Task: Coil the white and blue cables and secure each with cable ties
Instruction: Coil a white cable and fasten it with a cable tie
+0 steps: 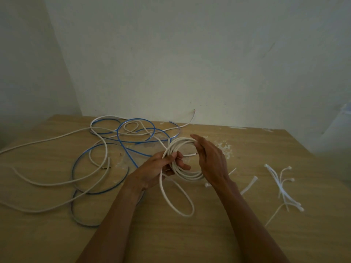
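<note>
While the left hand (161,168) grips the white coil (190,174) at its 8 o'clock edge, I log the right hand (210,160) with fingers nearly straight against its 3 o'clock side. It is held over table (209,234) centre. Blue cable (118,135) sprawls at 10 o'clock, ties (283,186) at 3 o'clock.

Left half of the light wooden tabletop (190,242) is obstructed. A loose white round cable (47,184) and a thin blue cable (118,133) lie tangled there, from the left edge back to the pale plaster wall (190,73).

Centre: the left hand (161,168) grips the white cable coil (190,175); the right hand (210,160) lies against it with straight fingers. One slack loop droops onto the table in front.

Right: a bundle of white plastic cable ties (283,186), with stray ties (248,185) just beside the right forearm.

Free lanes: bare wood at the near edge between the forearms, the far right corner, and the strip between the stray ties and the bundle.
</note>
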### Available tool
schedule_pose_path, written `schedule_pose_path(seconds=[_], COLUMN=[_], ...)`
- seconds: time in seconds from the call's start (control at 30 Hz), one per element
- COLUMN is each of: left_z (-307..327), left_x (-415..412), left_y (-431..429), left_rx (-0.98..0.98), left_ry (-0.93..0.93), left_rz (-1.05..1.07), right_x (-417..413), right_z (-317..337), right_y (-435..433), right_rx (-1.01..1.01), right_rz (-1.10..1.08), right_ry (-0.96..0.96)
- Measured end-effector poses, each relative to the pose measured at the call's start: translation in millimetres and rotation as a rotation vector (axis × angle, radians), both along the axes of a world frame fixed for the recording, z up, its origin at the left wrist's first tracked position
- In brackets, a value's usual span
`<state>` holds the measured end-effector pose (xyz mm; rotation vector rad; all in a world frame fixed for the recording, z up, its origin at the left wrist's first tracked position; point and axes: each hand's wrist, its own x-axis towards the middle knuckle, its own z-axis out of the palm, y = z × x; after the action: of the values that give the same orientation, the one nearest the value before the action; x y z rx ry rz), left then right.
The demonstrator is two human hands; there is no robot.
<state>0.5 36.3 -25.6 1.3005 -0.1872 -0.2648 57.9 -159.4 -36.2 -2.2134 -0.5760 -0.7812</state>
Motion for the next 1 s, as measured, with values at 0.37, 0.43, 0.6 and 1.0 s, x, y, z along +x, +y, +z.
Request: schedule_pose_path(seconds=[0.37, 0.43, 0.6, 1.0], left_z=[2.4, 1.1, 2.8, -1.0], left_x=[9.2, 11.3, 17.8, 20.9], left_y=[-22.4, -19.5, -6.9, 8.8], left_rx=[-0.135, -0.203, -0.577, -0.78], left_ry=[0.058, 0.037, 0.072, 0.07], left_rz=[0.38, 0.479, 0.536, 0.664], right_x=[-15.0, -16.3, -16.9, -5.1], right_z=[3.5, 4.5, 7.0, 13.8], right_y=[11.8, 11.6, -0.5, -15.6], right_rx=[0.147, 0.297, 0.284, 1.236], right_rz=[0.074, 0.125, 0.409, 0.028], right_ry=[0.141, 0.29, 0.736, 0.667])
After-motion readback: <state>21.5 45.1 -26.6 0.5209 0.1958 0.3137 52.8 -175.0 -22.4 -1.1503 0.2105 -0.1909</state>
